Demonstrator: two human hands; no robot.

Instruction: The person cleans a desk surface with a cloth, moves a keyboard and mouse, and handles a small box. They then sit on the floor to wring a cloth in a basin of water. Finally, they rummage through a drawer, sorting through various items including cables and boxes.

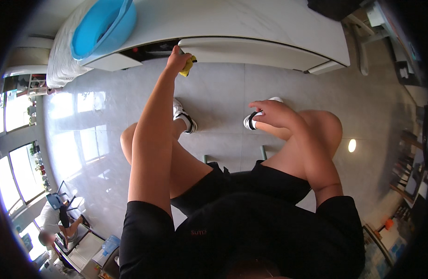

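Observation:
My left hand (177,62) grips a bunched yellow cloth (188,66) with a dark edge. It is at the left end of a long white drawer front (248,52) on a low cabinet, with the thumb side up by the panel's edge. Just left of the hand is a dark gap (147,51) in the cabinet front, whose contents are too dim to make out. My right hand (275,113) hangs above my right shoe, fingers loosely apart, holding nothing.
On the cabinet's marble-patterned top (214,21), a blue plastic basin (126,29) stands at the left end. Grey tiles (217,87) cover the floor. A person (51,223) bends near a blue chair (55,201) at lower left, close to a water bottle (111,244).

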